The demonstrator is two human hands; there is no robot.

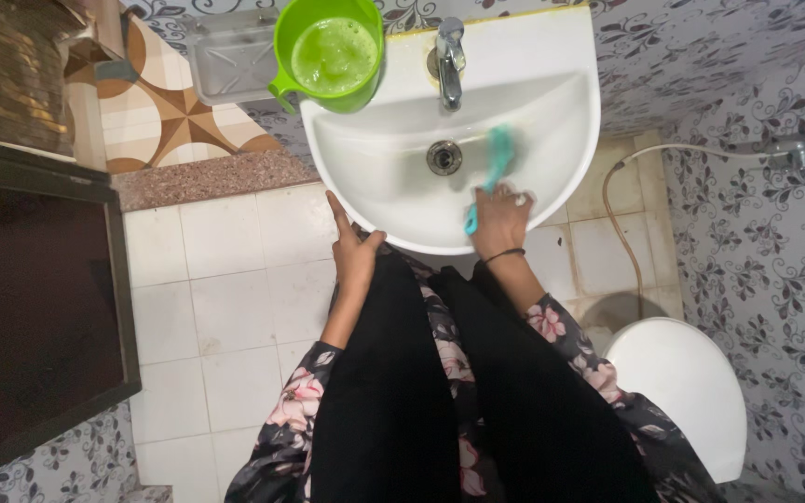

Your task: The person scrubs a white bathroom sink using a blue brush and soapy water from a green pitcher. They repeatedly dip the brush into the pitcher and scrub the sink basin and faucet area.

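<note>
Brush (496,172): teal, long-handled, lying inside the white basin, its head sitting just right of the drain (443,157) and its handle running down over the near rim.
Right hand (500,222): fingers are wrapping together around the brush handle at the near rim; a dark band is circling the wrist.
Left hand (354,250): fingers are lying together and extended, pressing against the outer front-left edge of the basin; nothing is being held.
Basin (379,168): rounded front edge is curving between the two hands; the bowl's left half is standing open, with room for moving the brush.
Tap (449,61): chrome, standing at the back edge, its spout reaching over the bowl.
Jug (328,56): green, holding foamy liquid, sitting on the back-left corner, partly overhanging the rim.
Tray (230,61): clear plastic, just left of the jug.
Toilet (682,391): white, lid down, well apart to the right.
Floor (225,279): pale tiles are showing left of the basin.
</note>
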